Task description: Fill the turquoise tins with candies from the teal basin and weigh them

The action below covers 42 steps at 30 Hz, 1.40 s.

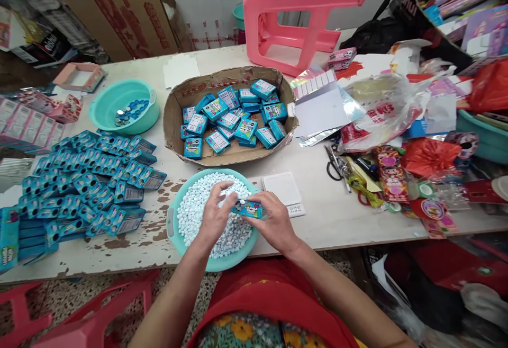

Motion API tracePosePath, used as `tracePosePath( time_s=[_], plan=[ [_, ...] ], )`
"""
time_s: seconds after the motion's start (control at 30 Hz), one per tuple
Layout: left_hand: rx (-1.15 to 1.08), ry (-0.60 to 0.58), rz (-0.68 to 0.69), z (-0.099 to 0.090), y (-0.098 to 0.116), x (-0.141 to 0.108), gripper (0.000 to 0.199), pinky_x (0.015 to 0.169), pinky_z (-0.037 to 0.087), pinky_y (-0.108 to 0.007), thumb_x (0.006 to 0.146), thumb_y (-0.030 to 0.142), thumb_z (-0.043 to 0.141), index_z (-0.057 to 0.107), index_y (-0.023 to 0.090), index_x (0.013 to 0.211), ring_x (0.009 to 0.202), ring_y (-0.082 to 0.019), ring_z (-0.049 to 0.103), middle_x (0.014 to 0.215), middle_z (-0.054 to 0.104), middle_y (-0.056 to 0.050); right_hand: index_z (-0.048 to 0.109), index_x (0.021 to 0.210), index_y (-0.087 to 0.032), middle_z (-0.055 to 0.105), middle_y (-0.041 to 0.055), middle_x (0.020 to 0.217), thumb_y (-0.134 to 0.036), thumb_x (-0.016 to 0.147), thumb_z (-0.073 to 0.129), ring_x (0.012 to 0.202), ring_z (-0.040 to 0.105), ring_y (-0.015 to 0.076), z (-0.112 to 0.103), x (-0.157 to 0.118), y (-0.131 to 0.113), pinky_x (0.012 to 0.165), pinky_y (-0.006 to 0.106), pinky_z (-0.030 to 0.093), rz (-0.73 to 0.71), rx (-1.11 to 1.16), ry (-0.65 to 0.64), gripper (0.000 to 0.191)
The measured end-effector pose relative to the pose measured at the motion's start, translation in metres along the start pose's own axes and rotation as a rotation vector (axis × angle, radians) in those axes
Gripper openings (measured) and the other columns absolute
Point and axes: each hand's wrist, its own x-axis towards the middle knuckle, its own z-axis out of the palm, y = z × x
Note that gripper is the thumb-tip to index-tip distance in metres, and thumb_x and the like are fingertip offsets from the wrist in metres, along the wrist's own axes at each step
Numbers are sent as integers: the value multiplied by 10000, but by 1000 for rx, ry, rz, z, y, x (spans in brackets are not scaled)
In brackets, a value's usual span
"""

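My right hand [274, 220] holds a small blue candy box [249, 209] marked "Caramelo Macizo" between thumb and fingers, tilted on its side. At the box's left end, my left hand [217, 211] has its fingers drawn together, with white candies showing at the fingertips by the opening. Both hands are above a turquoise basin [173, 238] full of small white and pale blue candies [198, 197]. Behind it, a cut-down cardboard box [169, 120] holds many blue candy boxes [246, 130], lying jumbled.
Rows of blue boxes [95, 178] with round openings are stacked at left. Behind them stands a turquoise basin [97, 112] with blue and silver discs. A white scale [282, 189] lies right of the candies; scissors [334, 163], plastic bags and a pink stool [254, 25] are farther off.
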Motion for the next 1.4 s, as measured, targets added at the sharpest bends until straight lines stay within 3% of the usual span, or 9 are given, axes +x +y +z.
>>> tracePosePath(
  time_s=[0.13,0.33,0.53,0.67,0.8,0.93,1.07,1.23,1.4],
  plan=[
    [-107,-195,-88,16,12,4,299,885,435,-325,789,345,613,626,237,1068,1071,-215,540,1142,595,-77,617,974,-244,633,31,938,-243,695,746,910,591,205,1,0,4,798,348,489,63,100,28,308],
    [-174,-245,-112,26,16,26,315,836,447,-312,752,336,652,623,213,1040,957,-196,577,1079,613,-81,628,958,-229,627,34,936,-323,667,766,873,609,200,-17,0,28,761,328,506,222,274,107,336],
    [297,-3,126,57,14,159,425,842,424,-331,726,399,661,548,198,1083,994,-239,567,1068,602,-106,595,995,-196,644,38,889,-393,678,741,763,608,185,-45,1,91,703,331,508,437,212,410,401],
    [791,16,-93,98,-1,249,583,904,366,-412,653,433,719,465,139,1087,1155,-348,473,1201,524,-225,584,980,-195,633,42,893,-415,716,703,806,602,203,-47,1,138,745,370,505,402,68,371,364],
    [834,19,-189,117,-9,276,688,898,365,-416,594,363,766,391,140,1126,1168,-360,462,1236,483,-254,538,1044,-207,607,83,1020,-368,788,647,956,588,236,-44,-5,157,828,430,499,272,-59,338,321],
    [636,-1,-28,85,2,243,680,896,386,-389,586,348,764,396,177,1131,1106,-302,500,1168,526,-156,432,1234,-197,455,168,1304,-346,763,683,1267,382,312,-46,-9,138,1005,561,361,93,-252,498,554],
    [179,-160,272,37,15,159,713,946,387,-355,582,296,775,392,230,1180,1164,-254,461,1232,464,-92,390,1299,-221,461,145,1286,-290,787,665,1252,405,290,-43,-3,91,1026,543,351,47,-131,530,585],
    [-44,-203,351,14,1,45,720,980,384,-400,649,234,747,343,267,1245,1224,-257,424,1321,390,-110,351,1341,-265,436,110,1341,-393,753,694,1217,462,267,-11,4,31,1002,448,416,115,396,243,693],
    [-52,-266,344,-1,-31,-14,629,1031,318,-446,658,233,731,404,273,1194,1277,-289,354,1338,385,-104,305,1367,-272,487,98,1325,-548,599,764,1204,492,283,23,-8,9,999,426,416,250,826,-60,937]
  ],
)
